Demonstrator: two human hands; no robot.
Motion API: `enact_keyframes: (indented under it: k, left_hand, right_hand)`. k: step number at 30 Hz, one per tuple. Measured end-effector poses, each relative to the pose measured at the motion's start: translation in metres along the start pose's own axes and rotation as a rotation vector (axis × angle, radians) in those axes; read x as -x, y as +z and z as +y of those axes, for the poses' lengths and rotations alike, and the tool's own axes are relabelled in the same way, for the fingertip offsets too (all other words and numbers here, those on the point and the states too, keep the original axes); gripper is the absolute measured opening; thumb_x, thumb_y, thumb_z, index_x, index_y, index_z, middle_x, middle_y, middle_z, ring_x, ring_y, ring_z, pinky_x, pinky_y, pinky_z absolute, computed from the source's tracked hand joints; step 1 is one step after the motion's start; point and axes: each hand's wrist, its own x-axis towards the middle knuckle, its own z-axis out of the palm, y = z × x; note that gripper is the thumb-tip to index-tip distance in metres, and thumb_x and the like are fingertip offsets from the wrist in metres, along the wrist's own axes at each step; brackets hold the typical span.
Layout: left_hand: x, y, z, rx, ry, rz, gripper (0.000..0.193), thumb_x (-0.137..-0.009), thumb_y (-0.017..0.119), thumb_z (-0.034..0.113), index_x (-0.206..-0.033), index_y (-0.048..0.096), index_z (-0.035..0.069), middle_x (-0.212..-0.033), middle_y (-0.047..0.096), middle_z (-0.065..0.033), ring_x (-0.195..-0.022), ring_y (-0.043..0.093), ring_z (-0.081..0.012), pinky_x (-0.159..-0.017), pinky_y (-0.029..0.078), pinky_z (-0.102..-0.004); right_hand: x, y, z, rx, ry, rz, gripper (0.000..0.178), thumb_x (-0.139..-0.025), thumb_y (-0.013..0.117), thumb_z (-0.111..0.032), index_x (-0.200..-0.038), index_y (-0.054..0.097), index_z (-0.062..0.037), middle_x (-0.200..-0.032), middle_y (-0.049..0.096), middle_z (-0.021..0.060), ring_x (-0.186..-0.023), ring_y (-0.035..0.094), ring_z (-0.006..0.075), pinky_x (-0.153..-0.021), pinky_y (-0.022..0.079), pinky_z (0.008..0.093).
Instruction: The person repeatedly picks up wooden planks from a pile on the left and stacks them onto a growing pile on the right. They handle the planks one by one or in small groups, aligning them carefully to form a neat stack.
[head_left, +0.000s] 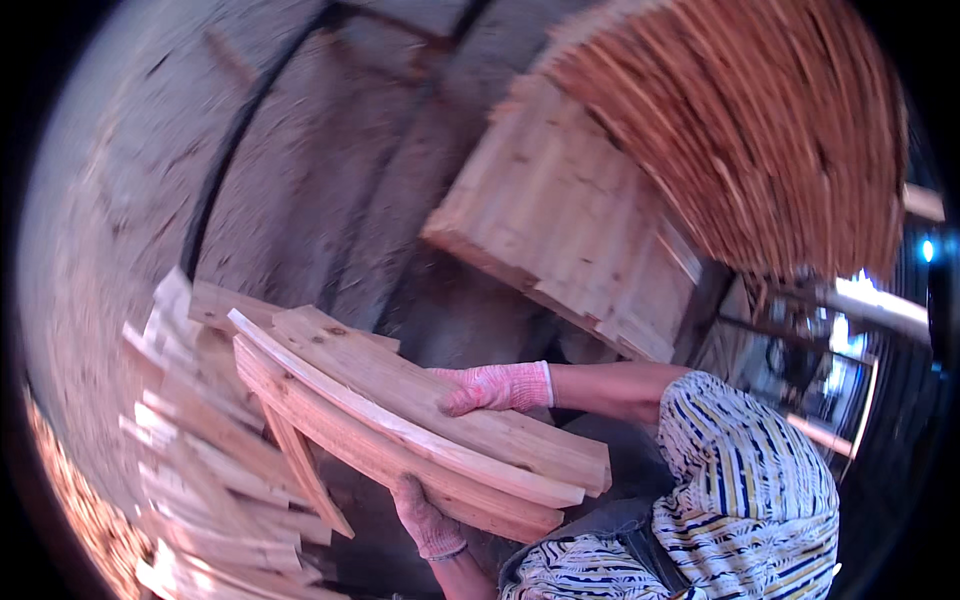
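Several pale wooden boards (pixel 400 434) lie side by side across the middle of the view, held between my two hands. My right hand (pixel 488 388), in a pink knit glove, is closed over the far edge of the boards. From the near edge, my left hand (pixel 428 518), gloved the same way, grips the lowest board; part of its fingers is hidden underneath. Past the left ends of the held boards lies a loose pile of wooden offcuts (pixel 225 500). A narrow wood strip (pixel 305 465) slants down beneath the boards.
A flat stack of wide boards (pixel 570 200) stands ahead to the right, beside a tall stack of reddish-brown slats (pixel 750 130). A dark bar or cable (pixel 225 165) curves across the dusty floor (pixel 130 200). Machinery-like frames (pixel 800 350) are at the far right.
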Motion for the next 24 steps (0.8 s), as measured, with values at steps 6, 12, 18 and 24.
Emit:
enact_keyframes:
  k: [6, 12, 18, 24]
  left_hand:
    - [-0.005, 0.123, -0.062, -0.405, -0.019, -0.301, 0.085, -0.082, 0.077, 0.043, -0.144, 0.039, -0.001, -0.128, 0.057, -0.0144, -0.112, 0.060, -0.0269, -0.097, 0.053, -0.0412]
    - [-0.034, 0.250, -0.141, -0.661, -0.177, -0.565, 0.077, -0.082, 0.077, 0.023, -0.144, 0.038, 0.000, -0.121, 0.058, -0.0106, -0.105, 0.060, -0.0210, -0.094, 0.052, -0.0354]
    - [-0.100, 0.346, -0.237, -1.071, -0.121, -0.730, 0.084, -0.082, 0.080, 0.017, -0.150, 0.032, 0.002, -0.122, 0.062, -0.0124, -0.104, 0.063, -0.0211, -0.091, 0.055, -0.0345]
    - [-0.181, 0.390, -0.309, -1.465, 0.095, -0.604, 0.087, -0.082, 0.081, 0.020, -0.149, 0.030, -0.001, -0.126, 0.060, -0.0154, -0.110, 0.060, -0.0258, -0.095, 0.050, -0.0358]
  right_hand:
    - [0.158, -0.091, 0.022, -0.056, -0.382, 0.218, 0.105, -0.083, 0.079, -0.049, -0.159, 0.018, -0.0079, -0.154, 0.038, 0.0080, -0.143, 0.031, 0.0196, -0.119, 0.026, 0.0379]
    - [0.283, -0.161, 0.053, -0.079, -0.562, 0.658, 0.111, -0.084, 0.081, -0.042, -0.161, 0.008, -0.0094, -0.155, 0.038, 0.0100, -0.141, 0.036, 0.0192, -0.117, 0.030, 0.0368]
    - [0.332, -0.247, 0.129, 0.353, -0.451, 1.507, 0.115, -0.079, 0.083, -0.040, -0.160, 0.007, -0.0104, -0.151, 0.039, 0.0277, -0.138, 0.045, 0.0377, -0.112, 0.039, 0.0406]
    - [0.382, -0.319, 0.163, 0.283, 0.037, 1.958, 0.107, -0.077, 0.082, -0.038, -0.159, 0.015, -0.0176, -0.142, 0.046, 0.0302, -0.128, 0.049, 0.0466, -0.106, 0.043, 0.0514]
